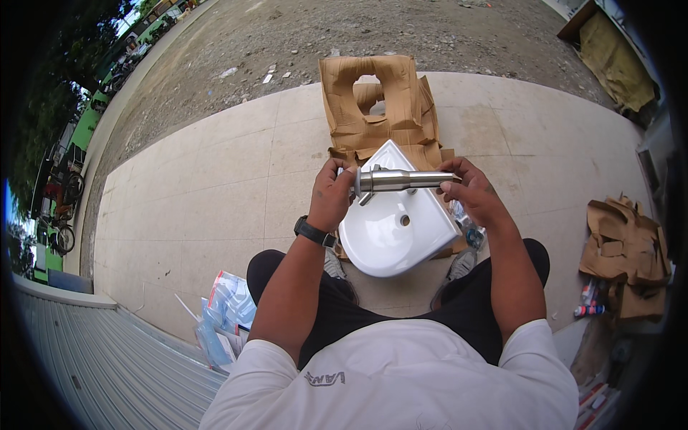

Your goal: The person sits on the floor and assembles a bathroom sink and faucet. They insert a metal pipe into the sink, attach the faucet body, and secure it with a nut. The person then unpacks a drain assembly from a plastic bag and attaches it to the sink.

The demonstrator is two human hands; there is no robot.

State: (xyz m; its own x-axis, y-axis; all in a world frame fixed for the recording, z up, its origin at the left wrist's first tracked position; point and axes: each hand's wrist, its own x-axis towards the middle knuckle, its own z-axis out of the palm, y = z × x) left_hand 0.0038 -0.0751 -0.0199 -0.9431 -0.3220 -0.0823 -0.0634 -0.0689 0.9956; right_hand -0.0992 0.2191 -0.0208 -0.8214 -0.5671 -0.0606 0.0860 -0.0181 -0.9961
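Observation:
Held level between both hands is a metal sink drain pipe (401, 180), with a threaded, flanged end at the left and a narrower tail at the right. My left hand (334, 192) is closed round the flanged end, a black watch on its wrist. At the tail, the fingers of my right hand (469, 192) pinch the pipe. Beneath it lies a white corner washbasin (387, 244), bowl side up with its drain hole (405, 220) showing. The pipe crosses above the basin and hides part of its rear surface.
Torn brown cardboard packing (373, 100) stands beyond the basin. Plastic bags (228, 308) lie at the left by my leg. More cardboard (623, 240) and a small can (589, 310) are at the right. A ribbed metal shutter (107, 358) fills the lower left; gravel ground (301, 43) borders the tiles.

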